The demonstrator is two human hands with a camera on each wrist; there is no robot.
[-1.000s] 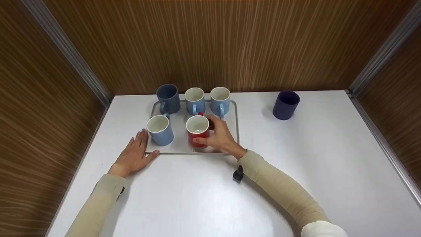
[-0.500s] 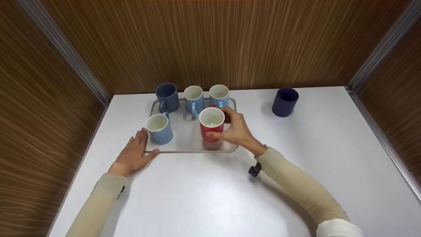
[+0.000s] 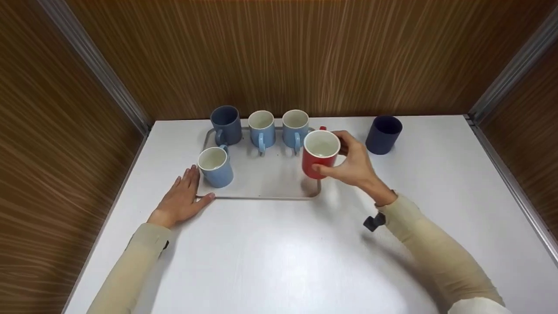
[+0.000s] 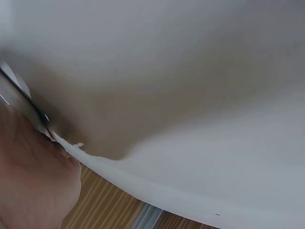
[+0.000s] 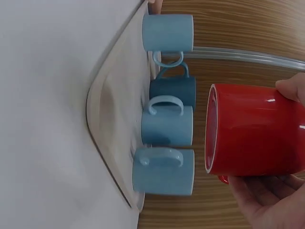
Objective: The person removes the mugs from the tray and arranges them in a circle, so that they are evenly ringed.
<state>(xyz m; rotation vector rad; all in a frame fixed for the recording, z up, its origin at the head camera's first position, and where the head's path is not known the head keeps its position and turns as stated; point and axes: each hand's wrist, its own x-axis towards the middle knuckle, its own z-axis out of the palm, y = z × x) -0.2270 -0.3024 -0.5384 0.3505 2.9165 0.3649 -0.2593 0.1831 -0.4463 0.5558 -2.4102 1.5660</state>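
My right hand [image 3: 355, 163] grips a red mug [image 3: 317, 165] with a white inside, thumb on the near side and fingers behind it. In the right wrist view the red mug [image 5: 257, 129] hangs in the air, its base apart from the tray. It is over the right edge of the pale tray [image 3: 270, 183]. My left hand [image 3: 179, 199] lies flat with spread fingers at the tray's front left corner, thumb on the rim. Beside it on the tray stands a light blue mug [image 3: 218, 173].
At the tray's back stand a dark grey-blue mug [image 3: 229, 128] and two light blue mugs, one in the middle [image 3: 263, 133] and one to its right. A dark navy cup [image 3: 382, 138] stands on the white table [image 3: 279, 248], right of the tray. Wood-grain walls [image 3: 279, 56] enclose the table.
My right hand has lifted the red mug from the tray and carried it to the right, over the tray's edge. My left hand stays at the tray's corner.
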